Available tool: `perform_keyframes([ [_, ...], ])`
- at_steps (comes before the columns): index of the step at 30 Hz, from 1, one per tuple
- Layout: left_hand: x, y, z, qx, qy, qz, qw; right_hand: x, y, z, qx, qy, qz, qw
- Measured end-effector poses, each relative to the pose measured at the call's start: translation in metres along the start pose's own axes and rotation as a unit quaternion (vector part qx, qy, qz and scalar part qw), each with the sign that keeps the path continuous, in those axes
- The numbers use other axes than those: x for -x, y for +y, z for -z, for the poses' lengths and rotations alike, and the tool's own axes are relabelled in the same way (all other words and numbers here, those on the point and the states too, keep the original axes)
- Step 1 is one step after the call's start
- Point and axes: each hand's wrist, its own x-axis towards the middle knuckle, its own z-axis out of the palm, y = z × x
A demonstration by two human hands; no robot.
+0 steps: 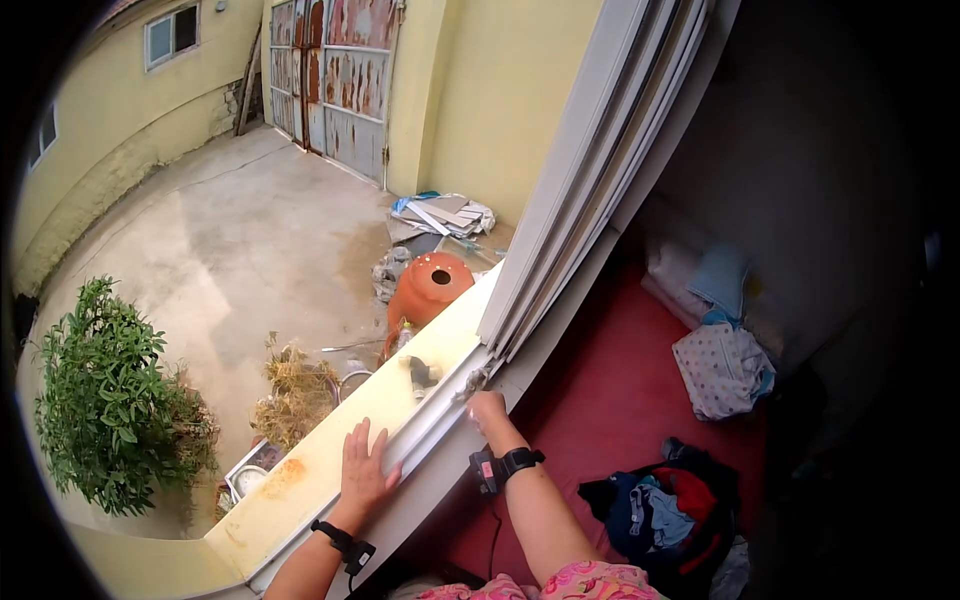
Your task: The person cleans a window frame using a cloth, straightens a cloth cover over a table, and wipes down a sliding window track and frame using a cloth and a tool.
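Note:
My left hand (365, 470) rests open at the outer edge of the window frame, fingers spread toward the yellow sill (330, 465). Closed around a crumpled grey rag (472, 383), my right hand (487, 408) is at the white window track (435, 415), close to the foot of the sliding window panels (560, 230). On the sill just beyond lies a dark grey item with a pale end (418, 375), its kind unclear. Both wrists carry black straps with small devices.
Outside, a bottle (404, 335), an orange-brown jar (425, 290), dry plants (295, 395) and a leafy bush (105, 400) stand below the sill. Inside, dark clothes (660, 510) and a dotted bundle (722, 370) lie on a red surface (590, 390).

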Motion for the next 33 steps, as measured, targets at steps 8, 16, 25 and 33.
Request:
perform_keyframes([
  [8, -0.002, -0.001, 0.001, 0.0, 0.0, 0.008, 1.0, -0.048, -0.013, -0.008, -0.222, 0.069, -0.116, 0.966],
  [16, -0.002, 0.002, 0.002, 0.005, -0.007, 0.003, 1.0, 0.039, -0.045, 0.012, 0.101, 0.035, 0.008, 0.994],
  [25, -0.002, 0.001, 0.003, 0.01, -0.015, 0.003, 1.0, 0.034, -0.064, 0.025, 0.093, 0.051, -0.007, 0.994],
  [33, -0.002, 0.003, 0.005, 0.016, -0.019, 0.006, 1.0, 0.052, -0.019, 0.003, 0.271, 0.032, 0.118, 0.955],
])
